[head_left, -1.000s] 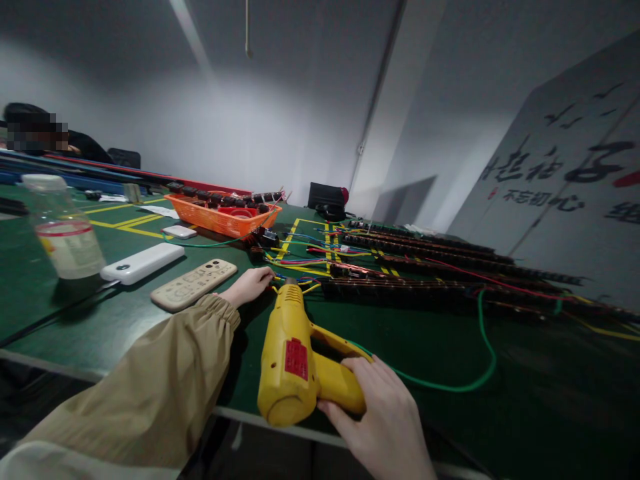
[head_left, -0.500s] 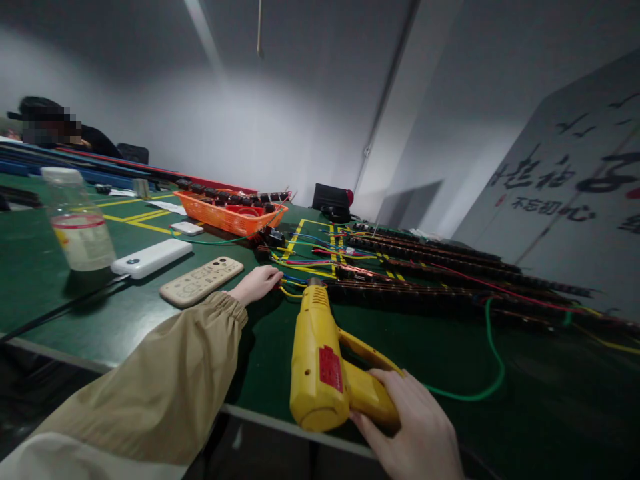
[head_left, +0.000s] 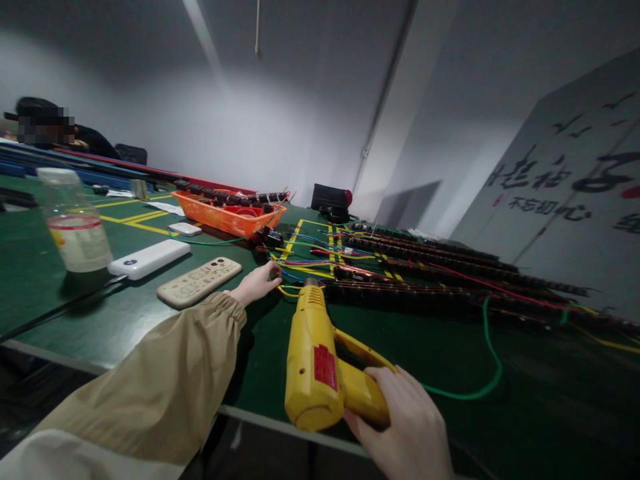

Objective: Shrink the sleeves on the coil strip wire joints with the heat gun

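Observation:
My right hand (head_left: 405, 427) is wrapped round the handle of a yellow heat gun (head_left: 313, 360) near the table's front edge. Its nozzle points away from me at a bundle of coloured wires (head_left: 295, 267). My left hand (head_left: 257, 285), in a tan sleeve, rests on the green table (head_left: 40, 293) with its fingertips pinched at the ends of those wires, just left of the nozzle. The wires lead to long dark component strips (head_left: 425, 287) lying across the table to the right.
A beige remote (head_left: 199, 282), a white power bank (head_left: 149, 259) and a plastic bottle (head_left: 75, 223) lie to the left. An orange basket (head_left: 227, 215) with dark parts stands behind. A green cable (head_left: 480, 373) loops right. Another person sits at far left.
The heat gun and my right hand shifted to the right, then slightly back left and forward toward the wires. My left hand stayed at the wire ends.

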{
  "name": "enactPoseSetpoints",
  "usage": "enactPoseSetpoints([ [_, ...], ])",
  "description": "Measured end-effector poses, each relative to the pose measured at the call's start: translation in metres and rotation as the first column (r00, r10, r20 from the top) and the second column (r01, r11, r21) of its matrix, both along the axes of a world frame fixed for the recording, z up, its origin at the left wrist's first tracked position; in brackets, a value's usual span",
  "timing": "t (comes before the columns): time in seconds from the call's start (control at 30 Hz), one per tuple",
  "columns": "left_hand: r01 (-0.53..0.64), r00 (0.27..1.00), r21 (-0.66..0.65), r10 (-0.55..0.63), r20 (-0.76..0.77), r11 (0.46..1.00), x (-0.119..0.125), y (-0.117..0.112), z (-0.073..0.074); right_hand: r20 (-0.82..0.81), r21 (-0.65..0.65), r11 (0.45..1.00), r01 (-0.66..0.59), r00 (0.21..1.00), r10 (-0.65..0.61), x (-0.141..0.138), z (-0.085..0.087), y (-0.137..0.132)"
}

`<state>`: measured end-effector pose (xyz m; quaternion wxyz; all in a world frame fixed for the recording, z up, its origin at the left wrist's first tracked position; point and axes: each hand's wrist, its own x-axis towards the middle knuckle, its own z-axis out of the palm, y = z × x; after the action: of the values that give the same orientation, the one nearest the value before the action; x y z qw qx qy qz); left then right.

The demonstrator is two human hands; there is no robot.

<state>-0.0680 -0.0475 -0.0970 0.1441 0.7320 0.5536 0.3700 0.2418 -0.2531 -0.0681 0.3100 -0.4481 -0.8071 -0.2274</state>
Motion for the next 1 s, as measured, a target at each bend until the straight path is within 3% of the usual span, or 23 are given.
enactPoseSetpoints([
  [0.17,-0.085,0.996,0.047,0.083,0.041,0.995,0.001,0.006,-0.002,-0.057,-0.099,0.994,-0.052,0.997,0.047,-0.013,0.001,0.002],
  [0.33,-0.039,0.997,0.022,0.041,-0.062,0.999,-0.002,0.009,-0.002,-0.134,-0.241,0.967,-0.083,0.99,0.052,-0.025,0.004,0.004],
  [0.47,-0.036,0.999,0.038,0.035,0.037,0.999,0.0,0.008,0.001,-0.191,-0.322,0.94,-0.115,0.98,0.054,-0.033,0.008,0.006],
  [0.73,-0.086,0.965,0.066,0.066,0.255,0.994,0.008,0.0,0.018,-0.212,-0.354,0.918,-0.181,0.971,0.11,-0.048,0.012,0.009],
  [1.0,-0.097,0.945,0.004,0.091,0.314,0.995,0.007,0.002,0.018,-0.221,-0.349,0.919,-0.182,0.969,0.108,-0.057,0.006,0.013],
])
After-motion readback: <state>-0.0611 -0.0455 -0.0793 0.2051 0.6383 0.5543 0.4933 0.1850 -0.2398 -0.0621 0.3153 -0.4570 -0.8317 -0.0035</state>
